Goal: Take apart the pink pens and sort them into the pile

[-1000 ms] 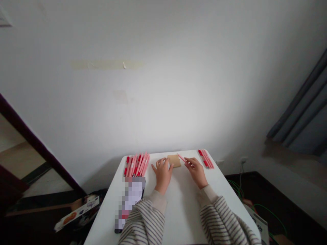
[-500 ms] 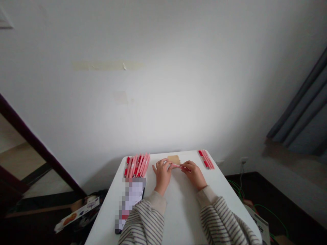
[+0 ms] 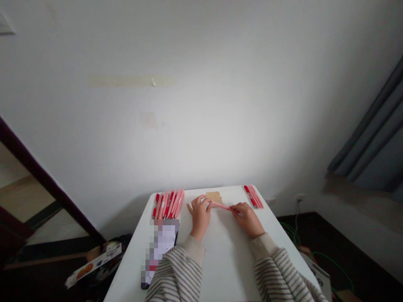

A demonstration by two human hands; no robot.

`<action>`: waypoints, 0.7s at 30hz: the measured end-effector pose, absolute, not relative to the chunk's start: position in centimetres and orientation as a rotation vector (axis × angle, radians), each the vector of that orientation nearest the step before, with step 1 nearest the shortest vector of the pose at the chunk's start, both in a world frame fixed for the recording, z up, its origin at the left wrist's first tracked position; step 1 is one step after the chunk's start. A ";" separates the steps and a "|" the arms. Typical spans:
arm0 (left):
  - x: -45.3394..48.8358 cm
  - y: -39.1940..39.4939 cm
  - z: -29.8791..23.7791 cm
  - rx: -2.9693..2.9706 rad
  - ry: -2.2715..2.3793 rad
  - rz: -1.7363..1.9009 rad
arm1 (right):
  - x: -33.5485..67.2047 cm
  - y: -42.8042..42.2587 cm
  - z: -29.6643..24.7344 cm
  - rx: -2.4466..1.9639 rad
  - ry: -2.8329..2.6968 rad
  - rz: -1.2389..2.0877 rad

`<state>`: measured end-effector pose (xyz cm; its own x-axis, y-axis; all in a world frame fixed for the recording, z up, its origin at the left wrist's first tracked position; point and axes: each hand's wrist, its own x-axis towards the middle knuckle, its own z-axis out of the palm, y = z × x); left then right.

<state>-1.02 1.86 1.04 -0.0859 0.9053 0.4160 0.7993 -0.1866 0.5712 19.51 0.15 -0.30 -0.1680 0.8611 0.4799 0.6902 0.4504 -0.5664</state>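
A pink pen is pinched at its ends by the left hand and right hand, fingers nearly closed; labelling on the grouped pens cannot be read.

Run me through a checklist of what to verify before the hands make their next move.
1. Slim pink pen held by the right hand: ok, fingers close on its right end.
2. Left hand gripping the pen's left end: cannot tell; fingertips are there, but contact is unclear.
3. Flat tan square pad on the white table: ok.
4. Small pink-and-red pen row clear of the right hand: ok.
5. Striped left sleeve clear of the flat, dark-edged oblong device: cannot tell; they overlap in view.
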 end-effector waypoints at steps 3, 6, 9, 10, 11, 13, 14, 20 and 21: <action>-0.9 2.0 1.2 2.025 1.924 1.109 | 19.4 0.1 -0.3 -1.332 -1.932 0.238; -0.6 2.4 1.4 2.028 1.954 1.087 | 19.4 0.1 -0.6 -1.387 -1.907 0.166; 0.1 3.0 1.6 2.020 1.985 1.059 | 19.7 0.3 -0.8 -1.412 -1.882 0.090; 0.4 3.2 1.7 2.014 1.994 1.055 | 19.7 0.3 -0.8 -1.414 -1.870 0.067; 0.9 3.5 1.7 2.001 2.002 1.053 | 19.8 0.4 -0.9 -1.417 -1.852 0.042; 1.8 4.1 1.8 1.982 2.025 1.067 | 19.9 0.6 -0.9 -1.429 -1.800 -0.013; 2.3 4.4 1.9 1.990 2.030 1.074 | 20.0 0.6 -0.9 -1.438 -1.770 -0.038; 5.5 6.1 1.8 2.029 2.037 1.058 | 20.6 0.5 -0.8 -1.554 -1.570 -0.149; 6.0 6.3 1.8 2.031 2.032 1.046 | 20.8 0.4 -0.9 -1.572 -1.541 -0.164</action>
